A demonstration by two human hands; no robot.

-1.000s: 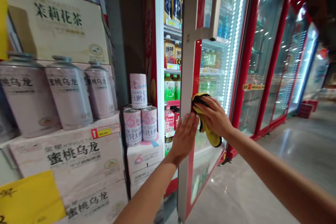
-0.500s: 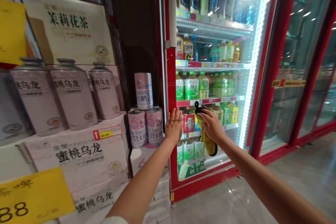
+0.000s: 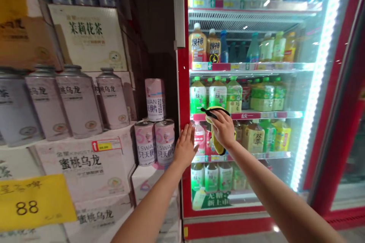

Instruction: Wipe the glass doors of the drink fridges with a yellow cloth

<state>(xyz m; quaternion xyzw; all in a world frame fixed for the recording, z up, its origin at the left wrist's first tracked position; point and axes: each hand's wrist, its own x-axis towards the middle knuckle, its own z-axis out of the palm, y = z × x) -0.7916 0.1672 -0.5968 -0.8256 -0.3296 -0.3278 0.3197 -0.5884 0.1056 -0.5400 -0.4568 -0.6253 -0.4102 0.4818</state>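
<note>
My left hand [image 3: 184, 146] rests flat, with fingers stretched, on the red door frame [image 3: 186, 197] of a lit drinks fridge. Beside it, my right hand [image 3: 224, 125] grips a yellow cloth [image 3: 218, 148] with black edging and a black loop. This cloth is against or just in front of the glass, level with a shelf of bottled drinks. Behind the glass stand green tea bottles [image 3: 199, 97] and, lower, a pink-labelled bottle [image 3: 199, 136]. The hand and cloth cover part of the bottles behind them.
Left of the fridge, three stacked pink cans [image 3: 155, 100] stand on a white carton [image 3: 148, 180] close to my left forearm. Farther left are tall pale cans [image 3: 75, 102] on stacked cartons [image 3: 85, 174] and a yellow price sign [image 3: 34, 201]. Another red-framed fridge [image 3: 349, 174] stands at right.
The view has turned and come closer to the fridge. My right hand and the cloth have shifted slightly left and up across the glass. My left hand stays on the frame.
</note>
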